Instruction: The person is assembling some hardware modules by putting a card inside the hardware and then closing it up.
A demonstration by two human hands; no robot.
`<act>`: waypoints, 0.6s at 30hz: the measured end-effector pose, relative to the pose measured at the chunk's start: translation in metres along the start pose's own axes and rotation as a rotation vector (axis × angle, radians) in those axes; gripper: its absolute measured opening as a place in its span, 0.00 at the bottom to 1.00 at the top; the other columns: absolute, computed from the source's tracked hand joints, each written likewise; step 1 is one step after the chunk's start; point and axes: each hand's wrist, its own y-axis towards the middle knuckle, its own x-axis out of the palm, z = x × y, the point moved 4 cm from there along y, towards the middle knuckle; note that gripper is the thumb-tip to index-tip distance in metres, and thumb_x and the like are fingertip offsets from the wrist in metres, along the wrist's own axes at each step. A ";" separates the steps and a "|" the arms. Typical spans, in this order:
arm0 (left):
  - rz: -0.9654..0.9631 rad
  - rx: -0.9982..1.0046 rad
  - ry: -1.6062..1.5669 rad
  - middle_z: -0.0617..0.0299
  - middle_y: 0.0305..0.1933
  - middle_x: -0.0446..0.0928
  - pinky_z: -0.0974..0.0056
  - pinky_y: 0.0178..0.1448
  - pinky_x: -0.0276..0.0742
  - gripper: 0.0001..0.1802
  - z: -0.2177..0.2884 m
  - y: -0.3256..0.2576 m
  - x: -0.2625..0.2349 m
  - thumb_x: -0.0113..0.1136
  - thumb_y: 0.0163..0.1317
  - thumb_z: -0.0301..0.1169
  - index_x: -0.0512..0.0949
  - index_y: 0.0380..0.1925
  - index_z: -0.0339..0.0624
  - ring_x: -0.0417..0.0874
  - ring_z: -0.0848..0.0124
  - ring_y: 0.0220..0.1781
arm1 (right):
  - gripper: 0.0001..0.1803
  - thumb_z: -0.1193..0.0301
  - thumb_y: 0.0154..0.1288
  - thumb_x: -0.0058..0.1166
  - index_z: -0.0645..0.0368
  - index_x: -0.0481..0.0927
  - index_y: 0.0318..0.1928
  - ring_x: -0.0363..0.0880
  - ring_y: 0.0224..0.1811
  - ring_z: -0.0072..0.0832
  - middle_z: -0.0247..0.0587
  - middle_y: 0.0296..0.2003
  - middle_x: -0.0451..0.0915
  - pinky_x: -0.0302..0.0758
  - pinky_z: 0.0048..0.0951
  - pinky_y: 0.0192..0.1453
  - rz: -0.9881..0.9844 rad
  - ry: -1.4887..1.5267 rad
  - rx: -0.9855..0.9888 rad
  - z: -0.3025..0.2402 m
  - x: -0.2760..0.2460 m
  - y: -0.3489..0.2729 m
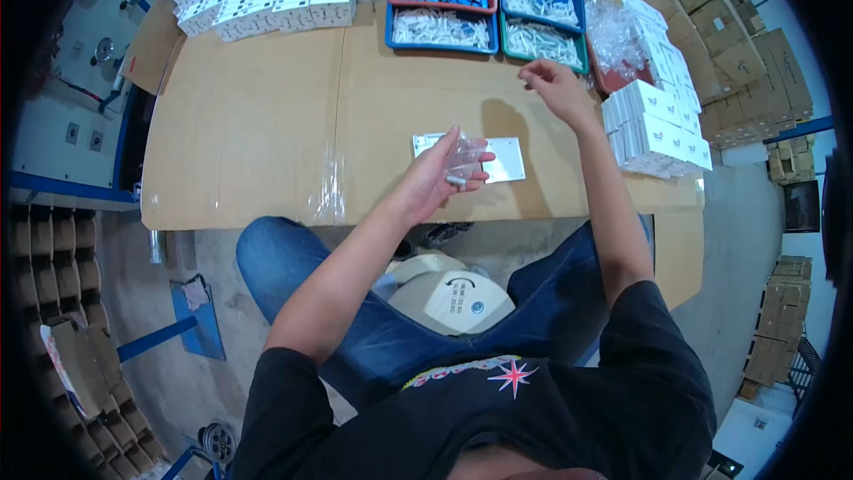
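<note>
One clear bag (pixel 466 153): in my cupped left hand (pixel 434 176) with a pale plug (pixel 456 180), toward the worktop's (pixel 249 124) near edge.
Right hand (pixel 556 91): half-curled beside the green tray (pixel 513 54); I can't tell if it's empty.
Plug: best kept cupped, lest it roll.

on my remote feed i see a black t-shirt (pixel 577 400) with short, loose sleeves (pixel 653 324) and bare forearms (pixel 342 280) below them. i can make out a red star print (pixel 514 377) edged in white on its front, beside an arched strip of lettering (pixel 451 370) trimmed in yellow. i see blue denim jeans (pixel 280 258). the left fingers (pixel 487 157) and right fingers (pixel 538 68) are bare too.
</note>
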 end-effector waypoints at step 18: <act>0.051 0.032 0.009 0.57 0.59 0.83 0.63 0.55 0.79 0.32 0.012 -0.005 -0.006 0.40 0.80 0.56 0.75 0.65 0.40 0.84 0.68 0.53 | 0.22 0.53 0.56 0.72 0.61 0.90 0.36 0.89 0.43 0.47 0.55 0.37 0.88 0.82 0.43 0.49 0.044 -0.592 0.362 0.075 -0.021 0.117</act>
